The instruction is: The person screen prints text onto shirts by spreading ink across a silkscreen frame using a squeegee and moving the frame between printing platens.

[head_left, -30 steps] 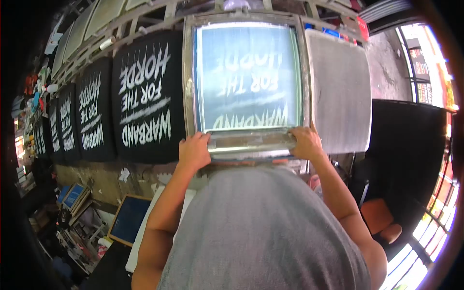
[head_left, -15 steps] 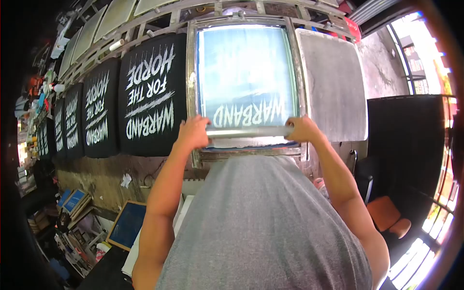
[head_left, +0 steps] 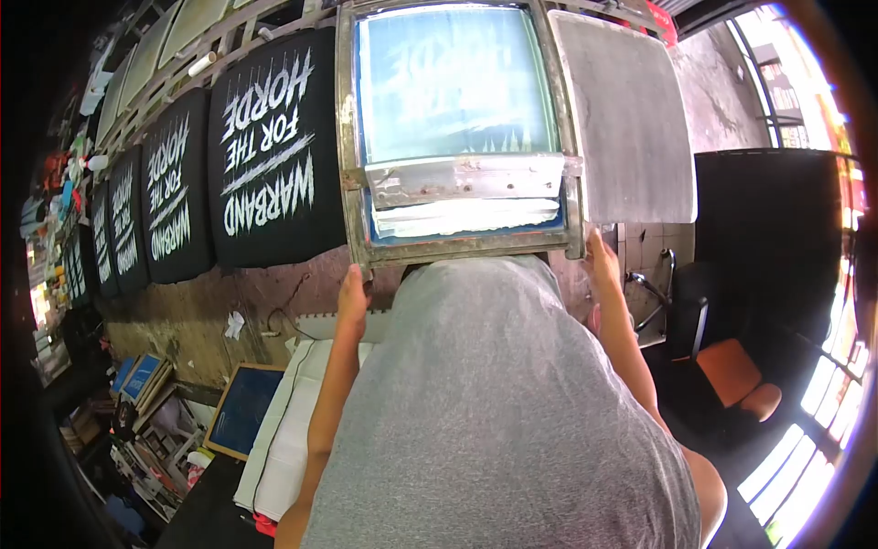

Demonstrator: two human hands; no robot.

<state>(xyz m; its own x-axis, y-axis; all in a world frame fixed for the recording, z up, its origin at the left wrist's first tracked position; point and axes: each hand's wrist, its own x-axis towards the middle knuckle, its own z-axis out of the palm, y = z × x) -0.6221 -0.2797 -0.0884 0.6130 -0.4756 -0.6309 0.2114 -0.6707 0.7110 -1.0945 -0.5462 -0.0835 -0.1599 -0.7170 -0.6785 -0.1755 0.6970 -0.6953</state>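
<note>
A screen printing frame [head_left: 457, 245] with a pale blue mesh lies in front of me, reversed lettering faintly visible through it. Across its near part rests a squeegee [head_left: 466, 178], out of both hands. White ink [head_left: 466, 218] lies in a thick band on the near side of the squeegee. My left hand [head_left: 352, 302] is closed at the frame's near left corner, its fingers partly hidden. At the near right corner, my right hand [head_left: 601, 261] is closed with the thumb up, its other fingers mostly out of sight.
Several black shirts [head_left: 265, 156] with white lettering lie on boards in a row to the left. A grey board [head_left: 626, 119] sits right of the frame. An orange chair [head_left: 729, 372] stands low on the right. Framed screens [head_left: 242, 412] lean at lower left.
Both hands have let go of the squeegee and moved down to the frame's near corners. The squeegee now lies tilted on the mesh. The view has shifted, so the frame appears higher.
</note>
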